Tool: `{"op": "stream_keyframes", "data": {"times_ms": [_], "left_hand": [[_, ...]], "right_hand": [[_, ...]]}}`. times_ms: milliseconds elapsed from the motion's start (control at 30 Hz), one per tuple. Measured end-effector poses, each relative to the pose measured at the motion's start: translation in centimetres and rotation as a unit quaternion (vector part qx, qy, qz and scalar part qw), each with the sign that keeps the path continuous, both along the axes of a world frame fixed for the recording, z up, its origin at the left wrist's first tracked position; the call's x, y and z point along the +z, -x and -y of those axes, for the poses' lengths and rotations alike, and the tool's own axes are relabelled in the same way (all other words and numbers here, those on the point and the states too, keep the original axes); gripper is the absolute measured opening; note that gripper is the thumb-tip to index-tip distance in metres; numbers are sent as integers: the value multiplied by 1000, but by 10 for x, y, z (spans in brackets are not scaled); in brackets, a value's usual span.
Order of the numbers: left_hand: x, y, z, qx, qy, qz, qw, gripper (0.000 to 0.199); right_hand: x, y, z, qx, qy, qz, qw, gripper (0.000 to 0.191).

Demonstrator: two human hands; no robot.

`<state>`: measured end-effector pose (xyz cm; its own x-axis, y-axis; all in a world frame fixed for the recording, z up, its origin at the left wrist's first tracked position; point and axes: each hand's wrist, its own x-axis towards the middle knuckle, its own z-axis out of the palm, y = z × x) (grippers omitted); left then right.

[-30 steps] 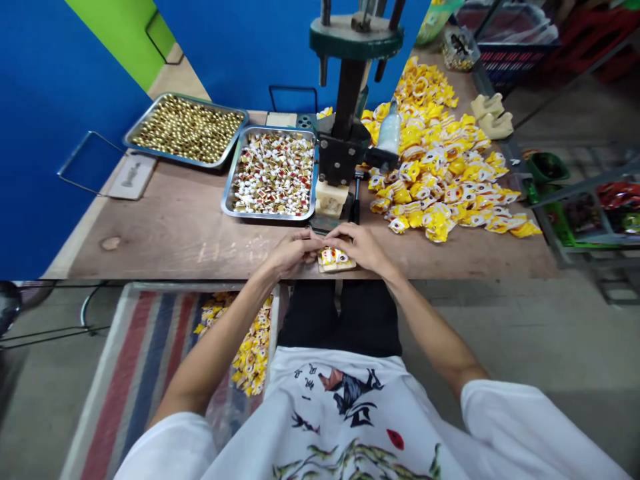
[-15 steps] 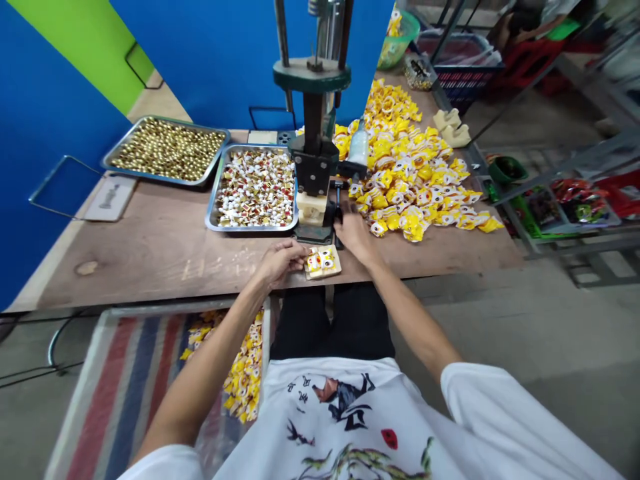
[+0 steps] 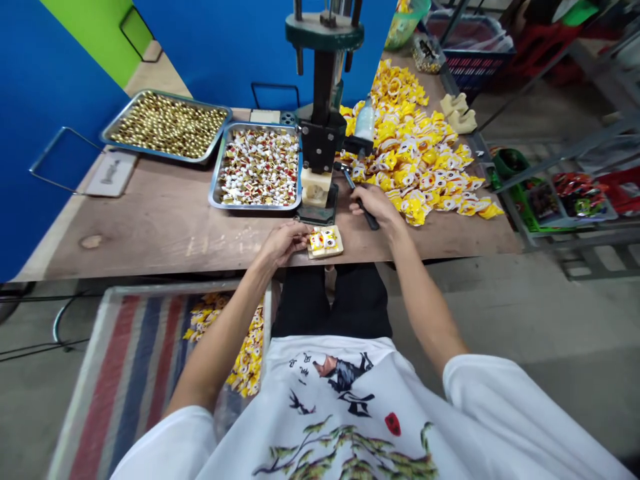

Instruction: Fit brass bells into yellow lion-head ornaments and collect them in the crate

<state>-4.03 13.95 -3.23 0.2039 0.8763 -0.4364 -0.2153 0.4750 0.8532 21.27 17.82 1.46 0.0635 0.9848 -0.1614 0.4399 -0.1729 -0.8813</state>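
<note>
My right hand [image 3: 376, 203] grips a small hammer [image 3: 353, 185] by its black handle, the metal head pointing away from me beside the press. At the table's front edge, a yellow-and-white animal-face piece [image 3: 323, 239] sits in a cream block [image 3: 334, 251]. My left hand [image 3: 287, 243] pinches at the left side of that piece, fingertips together; exactly what lies between them is too small to see. Just behind the block stands a hand press [image 3: 320, 143] with a cream block under its dark ram.
A tray of small white, red and gold parts [image 3: 260, 167] and a tray of gold beads [image 3: 167, 127] lie left of the press. Yellow face pieces [image 3: 425, 160] are heaped at right. More yellow pieces [image 3: 250, 353] lie in a container below the table.
My right hand has drawn the hammer out from beside the press, rightward, so it now shows plainly. My left hand stays at the face piece. The camera view has shifted slightly.
</note>
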Motion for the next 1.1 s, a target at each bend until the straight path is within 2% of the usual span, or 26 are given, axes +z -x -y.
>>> {"op": "stream_keyframes", "data": {"times_ms": [100, 167, 233, 333, 400, 467, 500, 533, 600, 667, 800, 900, 967, 1033, 1067, 1100], "left_hand": [[2, 2, -3, -21, -6, -21, 1000, 22], [4, 4, -3, -35, -17, -33, 999, 23], [4, 4, -3, -33, -26, -34, 999, 23], [3, 1, -1, -14, -33, -35, 999, 24], [2, -1, 1, -4, -38, -36, 999, 26], [2, -2, 3, 3, -43, -39, 998, 26], [2, -2, 3, 5, -44, -41, 998, 25], [2, -2, 4, 7, -44, -43, 998, 24], [2, -2, 5, 13, -41, -44, 998, 23], [1, -1, 4, 18, -45, -37, 998, 23], [-4, -4, 5, 20, -53, -29, 998, 29], [-8, -6, 12, 9, -65, -33, 997, 32], [-7, 0, 13, -22, -81, -42, 996, 33], [-1, 21, 3, -39, -119, -78, 989, 34], [5, 38, -9, -23, -153, -114, 981, 35], [13, 58, -26, 18, -194, -166, 967, 34]], "right_hand": [[-5, -22, 51, 13, 11, -204, 979, 31], [-16, -33, 89, 26, 10, -245, 969, 44], [-29, -40, 122, 39, -6, -219, 975, 47], [-40, -41, 149, 80, -101, -58, 990, 40], [-37, -37, 154, 148, -183, 66, 970, 45], [-29, -31, 153, 222, -241, 150, 933, 54], [-26, -28, 151, 239, -269, 176, 916, 56], [-23, -25, 150, 233, -300, 193, 905, 57], [-24, -21, 146, 168, -369, 202, 891, 57], [-30, -19, 141, 138, -401, 200, 883, 56], [-38, -22, 132, 234, -339, 215, 885, 58], [-38, -30, 135, 163, -336, 227, 899, 60], [-42, -37, 139, 120, -336, 275, 893, 58], [-54, -45, 139, 102, -312, 357, 874, 56], [-62, -49, 137, 90, -296, 394, 865, 57], [-70, -53, 133, 75, -282, 421, 859, 58]]}}
